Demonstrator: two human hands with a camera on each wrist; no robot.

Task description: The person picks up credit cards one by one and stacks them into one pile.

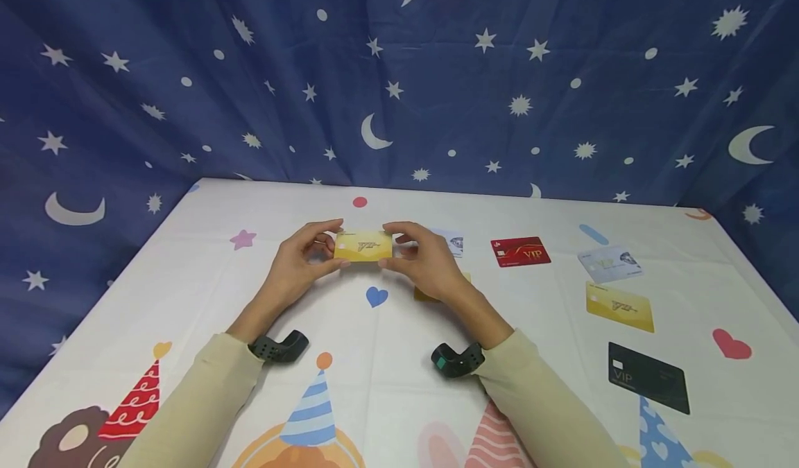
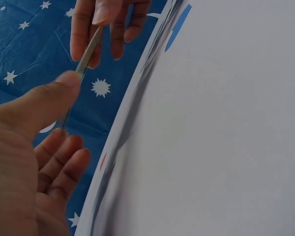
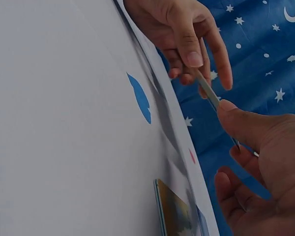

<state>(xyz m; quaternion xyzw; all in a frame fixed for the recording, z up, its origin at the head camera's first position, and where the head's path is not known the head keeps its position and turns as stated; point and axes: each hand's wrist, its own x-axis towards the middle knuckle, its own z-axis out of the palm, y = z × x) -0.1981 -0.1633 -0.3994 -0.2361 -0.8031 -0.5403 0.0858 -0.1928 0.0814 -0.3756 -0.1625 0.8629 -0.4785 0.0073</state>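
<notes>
A yellow-gold card (image 1: 363,246) is held upright, its printed face toward the head camera. My left hand (image 1: 310,252) pinches its left end between thumb and fingers. The right end is pinched the same way by my right hand (image 1: 431,263). Both wrist views show the card nearly edge-on, as a narrow strip (image 2: 88,51) between the two hands. Behind and below my right hand lie a pale silver card (image 1: 454,242) and a gold card (image 1: 426,295), each partly hidden by that hand and wrist.
To the right on the white patterned tablecloth (image 1: 374,336) lie a red VIP card (image 1: 521,252), a silver card (image 1: 610,264), a yellow card (image 1: 619,307) and a black VIP card (image 1: 648,378). A dark blue starry curtain (image 1: 437,107) hangs behind the table.
</notes>
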